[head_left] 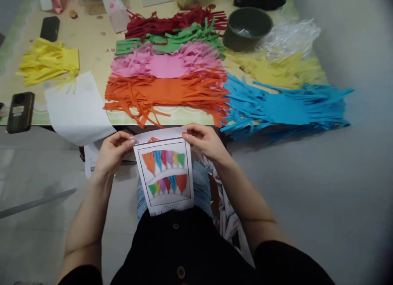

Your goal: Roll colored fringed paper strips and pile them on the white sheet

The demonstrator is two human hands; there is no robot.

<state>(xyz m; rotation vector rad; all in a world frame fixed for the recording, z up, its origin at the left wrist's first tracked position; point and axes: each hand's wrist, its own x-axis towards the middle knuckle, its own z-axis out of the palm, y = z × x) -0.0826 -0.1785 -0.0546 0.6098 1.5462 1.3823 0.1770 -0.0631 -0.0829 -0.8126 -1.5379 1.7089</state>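
White rectangular printed paper card (166,168): here it is, up over the blue denim lap (201,182), just in front of the yellow-green patterned table (92,43).
Bare left hand (115,150): thumb and fingers pinched together on one upper corner.
Bare right hand (202,142): same close pinch, opposite corner.
Slip risk: should either pinch loosen, I reckon the card swings down or creases.
Bright blue fringed bundle (285,107): spilling over the front edge; a brushing right arm (245,191) could drag it floorward.
Tabletop: orange fringed bundle (167,90) nearest, pink fringed bundle (167,66) behind.
Surroundings: plain grey wall (353,195) right, pale tiled floor (37,166) left.
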